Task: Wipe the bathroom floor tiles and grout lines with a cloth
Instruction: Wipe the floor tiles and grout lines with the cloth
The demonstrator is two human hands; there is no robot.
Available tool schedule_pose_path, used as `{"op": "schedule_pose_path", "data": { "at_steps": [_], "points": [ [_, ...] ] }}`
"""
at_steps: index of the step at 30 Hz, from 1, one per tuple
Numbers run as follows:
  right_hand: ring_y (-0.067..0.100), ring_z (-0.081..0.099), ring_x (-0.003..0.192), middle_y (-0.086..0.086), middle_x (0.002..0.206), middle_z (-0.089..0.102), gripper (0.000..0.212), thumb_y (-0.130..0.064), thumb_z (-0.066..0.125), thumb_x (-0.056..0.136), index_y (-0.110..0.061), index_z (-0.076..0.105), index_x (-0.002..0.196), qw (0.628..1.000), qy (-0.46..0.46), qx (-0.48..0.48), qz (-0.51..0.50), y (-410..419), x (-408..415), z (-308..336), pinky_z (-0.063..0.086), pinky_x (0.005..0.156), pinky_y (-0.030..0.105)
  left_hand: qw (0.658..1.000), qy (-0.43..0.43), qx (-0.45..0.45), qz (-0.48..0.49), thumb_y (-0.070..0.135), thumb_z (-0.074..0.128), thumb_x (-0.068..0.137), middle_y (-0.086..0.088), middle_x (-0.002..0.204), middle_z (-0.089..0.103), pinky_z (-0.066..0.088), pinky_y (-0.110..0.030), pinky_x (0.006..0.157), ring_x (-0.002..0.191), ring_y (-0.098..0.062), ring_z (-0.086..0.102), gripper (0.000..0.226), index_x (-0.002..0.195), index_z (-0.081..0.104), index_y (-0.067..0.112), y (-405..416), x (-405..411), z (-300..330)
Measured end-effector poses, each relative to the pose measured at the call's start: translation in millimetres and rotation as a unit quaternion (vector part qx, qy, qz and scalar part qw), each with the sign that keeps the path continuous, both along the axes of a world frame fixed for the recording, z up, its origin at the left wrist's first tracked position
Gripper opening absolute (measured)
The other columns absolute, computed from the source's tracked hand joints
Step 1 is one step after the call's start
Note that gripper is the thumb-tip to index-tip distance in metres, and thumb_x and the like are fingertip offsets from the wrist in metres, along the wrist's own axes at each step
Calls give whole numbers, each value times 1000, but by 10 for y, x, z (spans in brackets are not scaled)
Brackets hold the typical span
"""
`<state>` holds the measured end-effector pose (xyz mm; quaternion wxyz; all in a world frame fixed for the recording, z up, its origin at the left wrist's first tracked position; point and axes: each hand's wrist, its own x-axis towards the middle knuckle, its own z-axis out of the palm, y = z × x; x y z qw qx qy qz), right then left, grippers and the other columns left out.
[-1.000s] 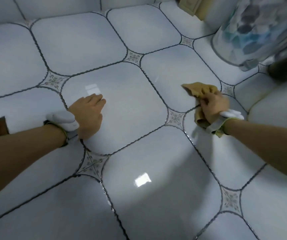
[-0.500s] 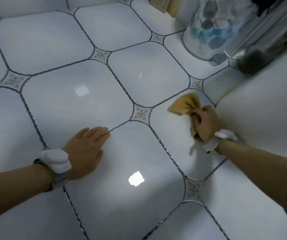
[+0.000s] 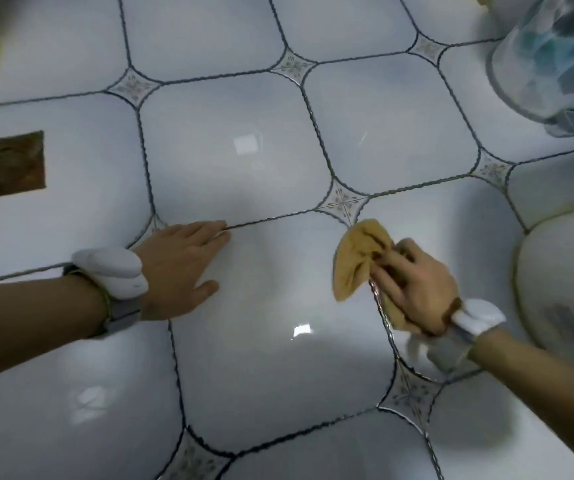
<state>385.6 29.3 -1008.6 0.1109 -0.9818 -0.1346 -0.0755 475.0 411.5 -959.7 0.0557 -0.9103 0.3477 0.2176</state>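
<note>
The right hand bunches the cloth onto a grout line to scrub it; left of the cloth, the left hand lies flat, empty, likely bracing.

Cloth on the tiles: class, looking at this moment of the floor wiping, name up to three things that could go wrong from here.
1. The cloth is bunched under the right hand, so little of it lies flat; the grout line beneath may get only partly wiped.
2. The left hand presses flat on a glossy tile; if the tile is wet, it could slip.
3. The white fixture sits close beside the right hand, so a wide stroke might knock it.
</note>
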Motion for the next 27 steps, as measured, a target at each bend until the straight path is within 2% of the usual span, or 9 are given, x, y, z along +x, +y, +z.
{"op": "schedule_pose_path", "data": {
  "at_steps": [4,7,11,15,17,20,23,25,27],
  "points": [
    [40,57,79,16,104,53,26,-36,52,97,-13,61,103,971,-10,41,-234,128,1076,79,31,64,32,999,15,29,-3,60,30,92,-2,160,-12,4,-34,121,147,-17,2,84,151,-8,15,154,-304,99],
    [39,59,79,18,107,55,16,-24,52,93,-11,62,97,976,-22,38,-212,680,1104,140,31,61,33,999,15,49,13,61,38,89,-6,158,-18,5,-36,121,147,-18,-5,95,149,-15,9,256,-274,77],
    [23,56,69,-1,102,50,9,-30,51,90,-26,59,89,999,19,17,35,1687,-18,132,41,64,39,989,-43,-67,121,49,53,87,-6,161,-2,12,-34,120,148,-19,5,91,152,4,8,507,-388,48],
    [22,52,71,3,99,45,4,-23,55,88,-26,58,88,933,73,8,352,2048,-1187,2,42,62,47,985,-51,-95,137,39,53,88,-5,160,8,11,-31,118,147,-20,13,83,152,8,9,609,-641,19],
    [22,54,82,-1,103,48,7,-27,49,93,-29,55,96,912,107,-36,395,2019,-1200,-46,42,65,51,987,-37,-87,127,40,50,89,-3,161,3,12,-32,120,147,-18,9,84,152,3,10,673,-747,23],
    [23,58,91,-8,101,49,17,-38,42,96,-35,54,108,954,89,-34,284,1826,-577,-78,46,75,49,991,-19,-72,107,44,46,90,-3,161,0,13,-33,120,147,-17,6,84,152,0,10,763,-902,-10],
    [34,59,81,7,102,52,18,-31,52,96,-24,63,108,999,28,12,15,1449,239,61,42,68,35,994,-4,-62,94,47,47,89,-2,160,0,15,-32,119,147,-16,7,88,151,-1,9,819,-1018,8],
    [38,59,85,10,107,54,16,-31,54,95,-21,62,105,988,38,15,-152,1267,484,147,35,70,32,994,-11,-63,88,47,49,87,-3,160,3,17,-32,119,146,-17,10,89,151,1,8,837,-1044,29],
    [38,59,88,10,112,55,16,-28,54,94,-20,63,103,985,67,8,-161,1336,421,218,36,71,32,993,-27,-71,88,48,50,87,-4,159,9,21,-33,117,145,-18,16,88,151,6,8,824,-1031,63]
  ]
}}
